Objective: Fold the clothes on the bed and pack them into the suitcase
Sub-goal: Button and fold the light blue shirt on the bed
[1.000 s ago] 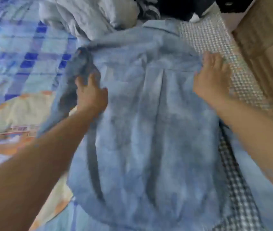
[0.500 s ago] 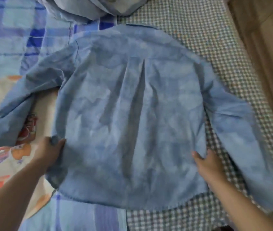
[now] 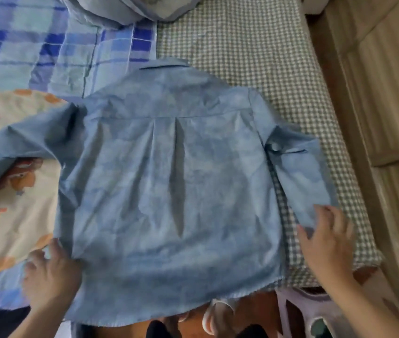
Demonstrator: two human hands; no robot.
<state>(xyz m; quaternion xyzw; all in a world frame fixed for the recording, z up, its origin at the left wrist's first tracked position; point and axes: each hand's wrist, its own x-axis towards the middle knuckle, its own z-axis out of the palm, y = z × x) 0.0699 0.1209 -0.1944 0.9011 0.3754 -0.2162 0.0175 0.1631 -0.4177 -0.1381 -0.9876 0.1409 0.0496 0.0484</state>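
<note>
From your head camera, the shirt (image 3: 169,191) lies back-side up on the bed (image 3: 254,57), collar at the far end and hem toward you, the hem hanging just over the near edge of the mattress. Its body is spread flat, with a pleat running down the middle.

Your left hand (image 3: 49,276) sits at the shirt's lower left corner — fingers loosely spread and touching the side seam, though the blur there makes it hard to tell whether they pinch the cloth or just rest against it. Your right hand (image 3: 325,242) is at the end of the right sleeve (image 3: 298,176), fingers apart and fairly straight, the tips lying on the cuff rather than curled round it.

That right sleeve runs down beside the body over the checked sheet (image 3: 242,45). The left sleeve (image 3: 18,145) stretches out sideways over a cream cartoon-print cloth (image 3: 3,230), which lies on a blue plaid blanket (image 3: 35,50).

At the far edge, a pile of pale clothes (image 3: 130,8) rests on the bed, well apart from the shirt. Wood panelling (image 3: 383,93) runs along the right of the bed, and a lilac plastic stool (image 3: 308,311) stands on the floor just below the bed's near right corner.
</note>
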